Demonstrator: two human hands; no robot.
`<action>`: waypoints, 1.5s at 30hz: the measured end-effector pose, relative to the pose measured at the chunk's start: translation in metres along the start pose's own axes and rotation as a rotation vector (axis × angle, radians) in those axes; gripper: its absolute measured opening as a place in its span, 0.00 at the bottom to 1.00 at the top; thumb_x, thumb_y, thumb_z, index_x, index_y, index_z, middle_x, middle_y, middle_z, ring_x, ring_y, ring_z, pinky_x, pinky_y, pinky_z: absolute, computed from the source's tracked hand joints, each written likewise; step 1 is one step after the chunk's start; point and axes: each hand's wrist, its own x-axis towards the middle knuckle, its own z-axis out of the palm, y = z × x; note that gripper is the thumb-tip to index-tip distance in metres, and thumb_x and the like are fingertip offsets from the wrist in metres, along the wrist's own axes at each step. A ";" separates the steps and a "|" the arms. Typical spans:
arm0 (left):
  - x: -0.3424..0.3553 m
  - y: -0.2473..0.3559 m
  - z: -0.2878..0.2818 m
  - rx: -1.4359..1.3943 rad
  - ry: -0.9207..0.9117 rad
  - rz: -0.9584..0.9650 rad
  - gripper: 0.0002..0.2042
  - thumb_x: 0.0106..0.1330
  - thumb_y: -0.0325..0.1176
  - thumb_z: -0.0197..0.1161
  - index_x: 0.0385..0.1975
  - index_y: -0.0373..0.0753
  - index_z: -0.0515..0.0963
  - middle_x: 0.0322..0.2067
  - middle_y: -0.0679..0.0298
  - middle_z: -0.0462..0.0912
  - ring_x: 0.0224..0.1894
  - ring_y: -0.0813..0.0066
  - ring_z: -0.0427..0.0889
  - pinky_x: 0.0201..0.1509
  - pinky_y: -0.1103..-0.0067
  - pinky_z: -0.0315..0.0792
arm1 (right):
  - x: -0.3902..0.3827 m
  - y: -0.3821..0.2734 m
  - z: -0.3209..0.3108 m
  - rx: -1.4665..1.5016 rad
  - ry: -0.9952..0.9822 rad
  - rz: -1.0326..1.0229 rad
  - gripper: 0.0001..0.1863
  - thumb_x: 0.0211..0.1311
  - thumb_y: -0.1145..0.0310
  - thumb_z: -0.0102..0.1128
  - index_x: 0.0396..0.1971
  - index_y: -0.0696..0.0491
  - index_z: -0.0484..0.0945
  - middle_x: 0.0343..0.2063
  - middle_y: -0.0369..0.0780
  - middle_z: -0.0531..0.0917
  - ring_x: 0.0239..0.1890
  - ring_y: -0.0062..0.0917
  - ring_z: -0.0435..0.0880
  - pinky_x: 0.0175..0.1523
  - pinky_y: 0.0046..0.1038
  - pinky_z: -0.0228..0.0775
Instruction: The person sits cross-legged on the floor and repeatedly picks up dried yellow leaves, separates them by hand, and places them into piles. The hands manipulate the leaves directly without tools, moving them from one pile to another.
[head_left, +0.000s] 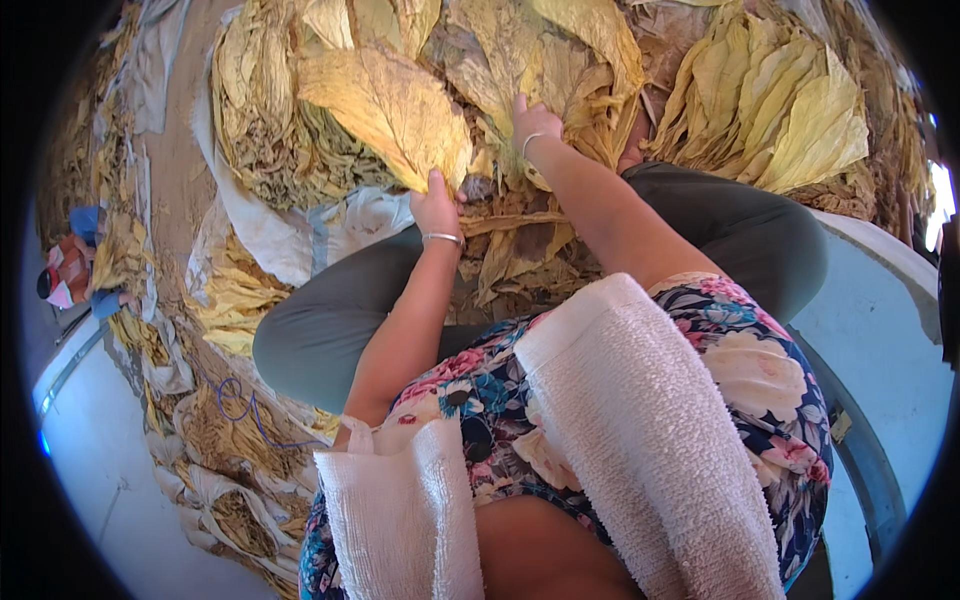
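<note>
My left hand (437, 212) is closed on the stem end of a broad, dried yellow-brown tobacco leaf (390, 110), which fans out away from me to the upper left. Further off and to the right, my right hand (537, 122) is closed at another large tobacco leaf (490, 65), with its fingers partly hidden against the leaf. Both hands work over the leaves between my crossed legs. A bracelet circles each wrist.
A thick stack of tobacco leaves (255, 110) lies to the left, and a fanned yellow bundle (770, 110) lies to the right. Pale sheeting (265, 235) runs beside my left knee. Another person (72, 265) sits at the far left. A white towel (650, 430) hangs over my front.
</note>
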 end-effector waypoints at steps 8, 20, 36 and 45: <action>-0.003 0.004 0.005 -0.058 0.004 0.004 0.09 0.62 0.33 0.46 0.36 0.33 0.64 0.21 0.62 0.72 0.11 0.79 0.67 0.10 0.86 0.57 | -0.002 0.040 -0.032 0.745 0.215 -0.065 0.18 0.49 0.75 0.47 0.43 0.57 0.64 0.35 0.50 0.76 0.36 0.32 0.78 0.37 0.28 0.68; -0.001 0.008 -0.005 0.010 -0.016 0.040 0.10 0.61 0.34 0.47 0.34 0.34 0.64 0.19 0.62 0.71 0.10 0.79 0.67 0.09 0.84 0.57 | 0.011 0.097 -0.040 0.321 -0.051 -0.159 0.13 0.47 0.69 0.49 0.31 0.59 0.76 0.37 0.49 0.77 0.40 0.38 0.75 0.42 0.29 0.68; 0.005 -0.009 -0.019 0.021 -0.130 -0.014 0.11 0.61 0.35 0.47 0.38 0.34 0.65 0.23 0.62 0.73 0.13 0.77 0.70 0.10 0.84 0.59 | -0.044 0.066 -0.029 0.267 0.230 0.084 0.17 0.51 0.63 0.50 0.37 0.59 0.70 0.36 0.47 0.77 0.41 0.38 0.76 0.45 0.34 0.66; 0.019 -0.026 -0.026 0.133 -0.212 -0.327 0.17 0.61 0.40 0.47 0.38 0.30 0.69 0.31 0.56 0.76 0.25 0.70 0.77 0.22 0.78 0.69 | -0.043 0.093 -0.057 1.670 -0.067 0.258 0.11 0.56 0.70 0.38 0.36 0.58 0.68 0.24 0.42 0.75 0.16 0.23 0.67 0.20 0.25 0.58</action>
